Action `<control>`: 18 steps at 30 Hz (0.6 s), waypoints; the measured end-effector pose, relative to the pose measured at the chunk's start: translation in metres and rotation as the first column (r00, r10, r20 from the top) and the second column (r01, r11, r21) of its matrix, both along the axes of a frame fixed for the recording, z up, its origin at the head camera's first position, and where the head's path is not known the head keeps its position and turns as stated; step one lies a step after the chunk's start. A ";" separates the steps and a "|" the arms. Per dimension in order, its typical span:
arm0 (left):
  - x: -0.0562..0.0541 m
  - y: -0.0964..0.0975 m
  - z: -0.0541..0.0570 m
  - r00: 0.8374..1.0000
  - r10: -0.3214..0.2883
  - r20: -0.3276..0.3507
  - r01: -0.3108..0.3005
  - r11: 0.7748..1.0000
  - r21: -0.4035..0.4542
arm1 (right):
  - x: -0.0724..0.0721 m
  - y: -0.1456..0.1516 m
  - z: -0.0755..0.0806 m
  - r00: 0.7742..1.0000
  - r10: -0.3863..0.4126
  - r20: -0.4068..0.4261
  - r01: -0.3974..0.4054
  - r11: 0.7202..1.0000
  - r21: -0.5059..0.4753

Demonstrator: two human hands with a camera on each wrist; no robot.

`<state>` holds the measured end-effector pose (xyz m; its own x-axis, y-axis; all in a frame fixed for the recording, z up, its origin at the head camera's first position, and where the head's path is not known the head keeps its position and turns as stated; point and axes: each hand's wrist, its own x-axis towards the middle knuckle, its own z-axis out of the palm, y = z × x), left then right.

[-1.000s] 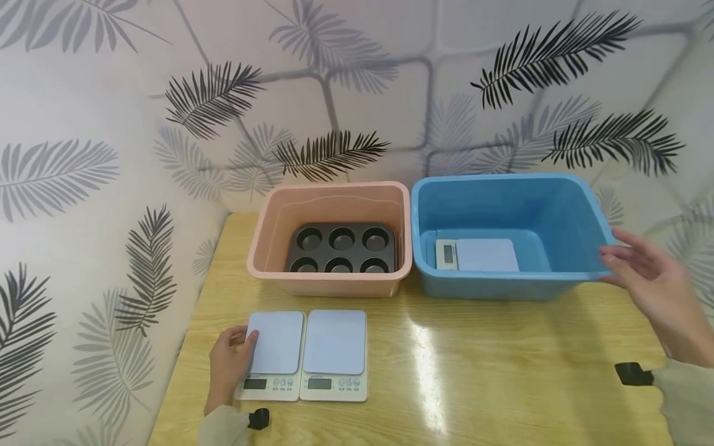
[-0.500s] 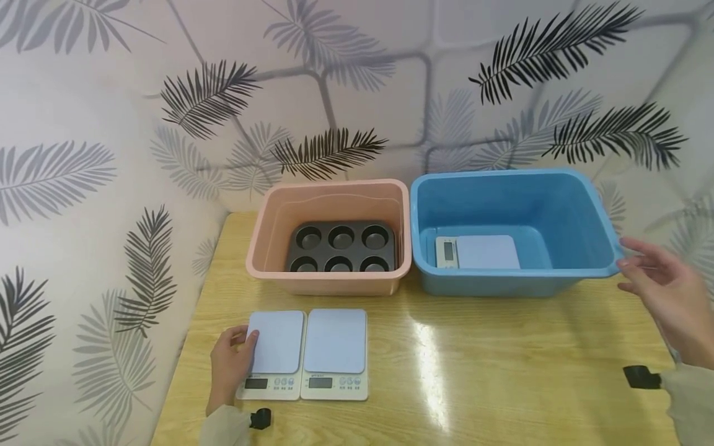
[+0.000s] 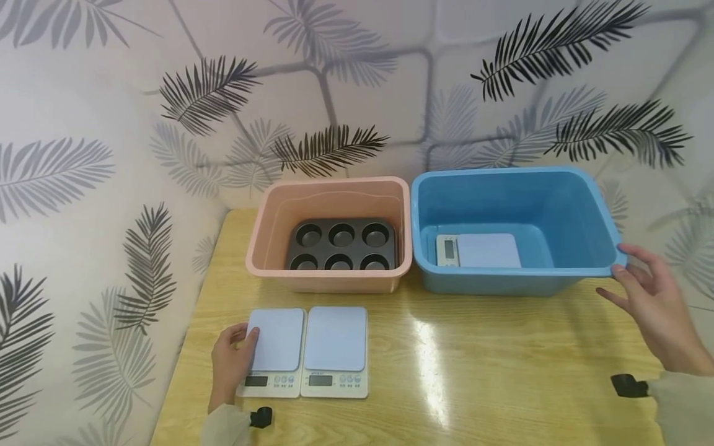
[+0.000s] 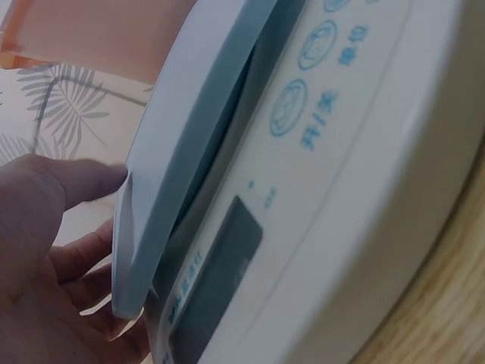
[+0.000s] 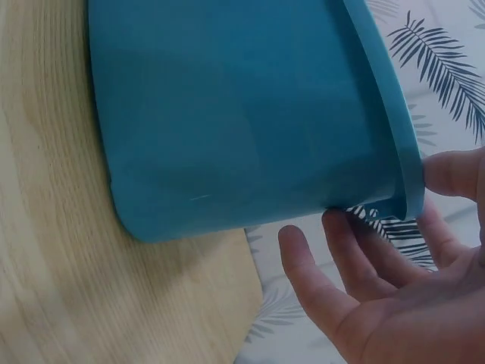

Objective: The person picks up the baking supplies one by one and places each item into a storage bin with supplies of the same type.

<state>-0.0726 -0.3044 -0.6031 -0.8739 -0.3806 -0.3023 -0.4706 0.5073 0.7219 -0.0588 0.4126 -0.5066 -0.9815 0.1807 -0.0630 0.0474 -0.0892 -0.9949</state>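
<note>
On the left of the head view, my left hand (image 3: pixel 231 359) holds the left edge of a white kitchen scale (image 3: pixel 274 341). The left wrist view has its thumb (image 4: pixel 91 182) on the scale's plate (image 4: pixel 178 144) and the other fingers at the side. A second kitchen scale (image 3: pixel 336 339) lies right beside it. At the right, my right hand (image 3: pixel 658 297) pinches the near right corner of a blue plastic tub (image 3: pixel 485 284). In the right wrist view the thumb (image 5: pixel 451 173) is against the tub's rim (image 5: pixel 402 144), with fingers below. Another scale (image 3: pixel 488 251) lies inside the tub.
A pink tub (image 3: pixel 334 284) stands against the blue one's left side, holding a dark muffin tin (image 3: pixel 341 244). Both tubs sit at the back of the wooden table (image 3: pixel 502 371), near the patterned wall (image 3: pixel 390 93). Another wall rises at the left.
My right hand loosened from the blue tub's rim, shifted slightly right, then came back to pinch its corner. The tub's right end has moved a little to the right. My left hand stays put.
</note>
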 end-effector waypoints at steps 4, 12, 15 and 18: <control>-0.002 0.003 0.001 1.000 0.011 -0.003 -0.011 1.000 0.005 | 0.002 0.000 -0.001 0.999 -0.003 0.032 0.002 1.000 0.030; -0.004 0.005 0.008 0.999 0.032 0.013 -0.033 0.998 0.061 | 0.002 -0.002 -0.002 0.998 -0.017 0.067 0.012 0.998 0.063; -0.004 0.002 0.010 0.999 0.043 0.018 -0.045 0.994 0.104 | 0.004 -0.003 -0.002 0.998 -0.032 0.060 0.028 0.998 0.064; -0.002 -0.004 0.011 0.998 0.025 0.051 -0.032 0.989 0.144 | 0.004 -0.004 -0.002 0.998 -0.042 0.054 0.039 0.997 0.064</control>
